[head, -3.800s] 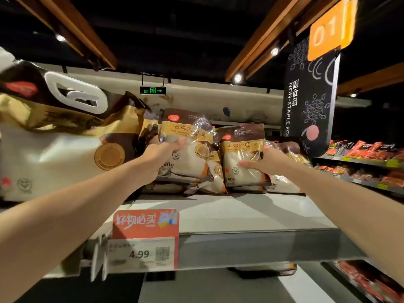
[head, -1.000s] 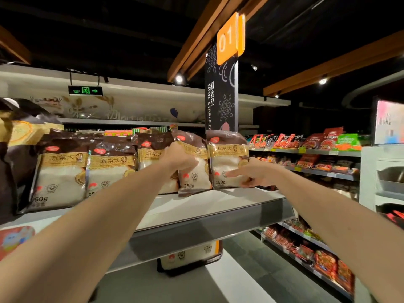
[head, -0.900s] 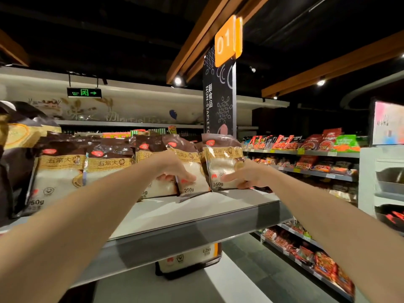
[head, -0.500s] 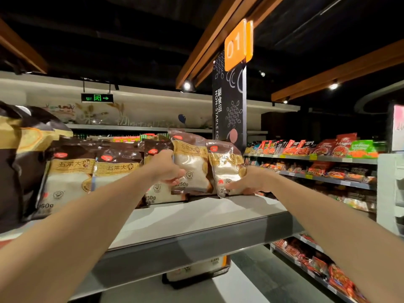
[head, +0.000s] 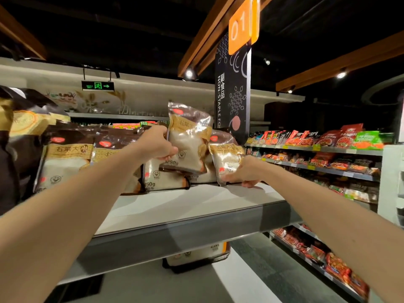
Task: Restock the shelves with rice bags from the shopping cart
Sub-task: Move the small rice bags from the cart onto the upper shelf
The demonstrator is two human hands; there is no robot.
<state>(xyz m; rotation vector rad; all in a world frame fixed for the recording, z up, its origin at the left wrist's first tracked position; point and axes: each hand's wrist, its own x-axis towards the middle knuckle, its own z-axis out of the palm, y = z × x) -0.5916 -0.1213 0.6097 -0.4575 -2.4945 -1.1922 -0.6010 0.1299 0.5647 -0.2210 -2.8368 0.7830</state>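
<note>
Left grip [head: 157, 142] curled, raised; right grip [head: 246, 172] curled

I see glossy, crinkled plastic film on the rice bag [head: 189, 136] (glare on its top); the shelf [head: 185, 206] looks smooth, matt grey; ceiling beams [head: 205, 31] look wooden.

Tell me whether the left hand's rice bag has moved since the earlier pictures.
Yes. The rice bag has risen away from the shelf, gripped by the left hand.
</note>
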